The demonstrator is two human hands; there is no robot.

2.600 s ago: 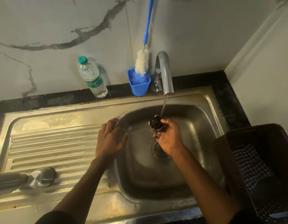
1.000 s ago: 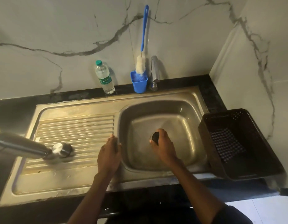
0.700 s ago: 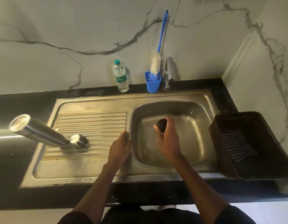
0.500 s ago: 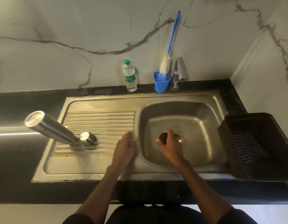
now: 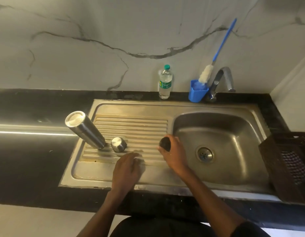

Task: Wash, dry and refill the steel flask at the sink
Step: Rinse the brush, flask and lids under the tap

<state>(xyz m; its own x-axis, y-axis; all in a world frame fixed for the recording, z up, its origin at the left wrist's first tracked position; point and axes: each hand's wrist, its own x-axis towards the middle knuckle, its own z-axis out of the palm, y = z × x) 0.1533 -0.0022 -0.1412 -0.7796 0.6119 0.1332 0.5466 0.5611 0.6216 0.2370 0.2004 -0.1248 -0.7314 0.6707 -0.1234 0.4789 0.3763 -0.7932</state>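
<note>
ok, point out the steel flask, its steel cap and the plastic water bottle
steel flask (image 5: 87,132), head view, mid body.
steel cap (image 5: 118,144), head view, shiny top.
plastic water bottle (image 5: 165,84), head view, label.

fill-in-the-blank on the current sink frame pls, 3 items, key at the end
1. The right hand holds a small ____ stopper.
2. The steel flask stands upside down on the ridged ____ of the sink.
3. The left hand holds ____.

Missing words: black; drainboard; nothing
</note>
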